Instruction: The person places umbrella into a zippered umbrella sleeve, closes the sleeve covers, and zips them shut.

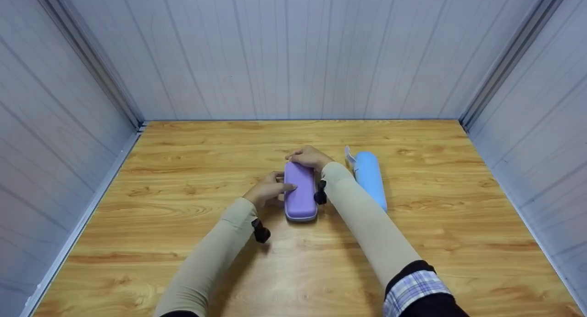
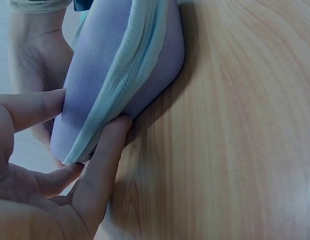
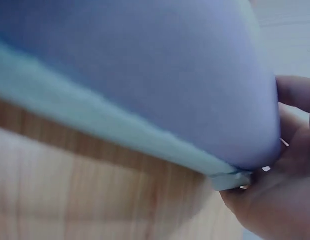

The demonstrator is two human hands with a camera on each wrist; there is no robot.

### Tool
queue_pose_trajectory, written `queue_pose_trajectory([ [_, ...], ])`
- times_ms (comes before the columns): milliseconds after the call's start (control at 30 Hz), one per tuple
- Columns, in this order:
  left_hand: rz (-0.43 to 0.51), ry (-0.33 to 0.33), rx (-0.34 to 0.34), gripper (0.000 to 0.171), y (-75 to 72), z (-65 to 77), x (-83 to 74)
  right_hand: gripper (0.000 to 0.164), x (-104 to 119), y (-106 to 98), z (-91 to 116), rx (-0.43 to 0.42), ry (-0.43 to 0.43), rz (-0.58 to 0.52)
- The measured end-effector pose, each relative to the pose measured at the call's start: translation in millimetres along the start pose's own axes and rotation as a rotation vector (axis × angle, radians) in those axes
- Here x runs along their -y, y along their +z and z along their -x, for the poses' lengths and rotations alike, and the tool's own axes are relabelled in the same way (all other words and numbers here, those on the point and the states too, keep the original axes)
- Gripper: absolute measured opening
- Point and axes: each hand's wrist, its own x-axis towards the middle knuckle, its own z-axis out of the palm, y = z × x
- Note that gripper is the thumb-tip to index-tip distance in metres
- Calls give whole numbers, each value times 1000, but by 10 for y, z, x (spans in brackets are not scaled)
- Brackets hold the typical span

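Note:
A long purple zip case with rounded ends and a pale zip band lies on the wooden table. My left hand grips its left side, thumb on the lid; in the left wrist view the fingers press along the zip band. At the far end, my right hand curls over the corner. The right wrist view has its fingers round the end of the case, beside a small pale tab at the band.
To the right of the right forearm lies a light blue rounded case, with a pale strap sticking up at its far left. Pale panel walls enclose the table at the back and on both sides.

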Motion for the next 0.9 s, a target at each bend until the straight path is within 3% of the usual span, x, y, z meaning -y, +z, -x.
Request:
queue_pose_trajectory([
  [133, 40, 0, 6, 71, 10, 5, -3, 31, 4, 9, 2, -90, 11, 37],
  [400, 0, -14, 5, 69, 24, 15, -1, 23, -23, 57, 2, -266, -10, 133],
  [700, -44, 11, -6, 68, 37, 25, 7, 21, 76, 108, 27, -358, -83, 501],
  [800, -44, 14, -7, 69, 34, 32, 8, 17, 68, 81, 32, -385, -62, 489],
  [900, -44, 6, -11, 69, 25, 36, 17, 15, 31, 35, 33, -387, -11, 364],
])
